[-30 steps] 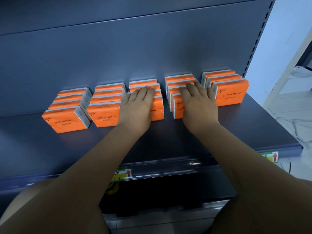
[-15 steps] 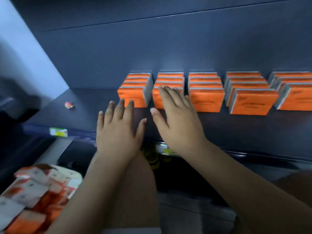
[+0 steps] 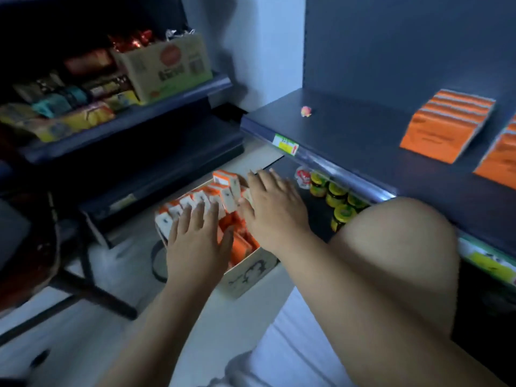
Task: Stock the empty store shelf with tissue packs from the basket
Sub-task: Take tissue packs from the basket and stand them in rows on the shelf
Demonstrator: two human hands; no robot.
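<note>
1. Left hand (image 3: 195,241) is flat, fingers straight and spread, lying over the tissue packs (image 3: 195,202) in the basket (image 3: 248,275). It grips nothing.
2. Right hand (image 3: 272,208) is just beside it, also flat with fingers out, over the far end of the same row. No pinch is visible, and blur makes actual contact hard to confirm.
3. Basket sits on the floor, below and left of the shelf (image 3: 349,135). Its packs stand on edge in a loose row, some tilted, with more lying underneath.
4. Shelf carries stocked rows (image 3: 446,127) at the right edge of view. A small pink item (image 3: 306,111) lies on the bare left part. This looks like the pickup for the next batch, with the task partly done.
5. Risk: squeezing several loose packs between flat palms could let the middle ones slip out, since the tilted ones are not aligned.
6. Risk: jars (image 3: 337,196) on the lower shelf stand near the right hand, and a wide lift could clip them.
7. Risk: the pink item sits where new rows would go, so packs set on it would lean.
8. Risk: the raised knee (image 3: 391,247) sits between basket and shelf and may bump a carried stack.
</note>
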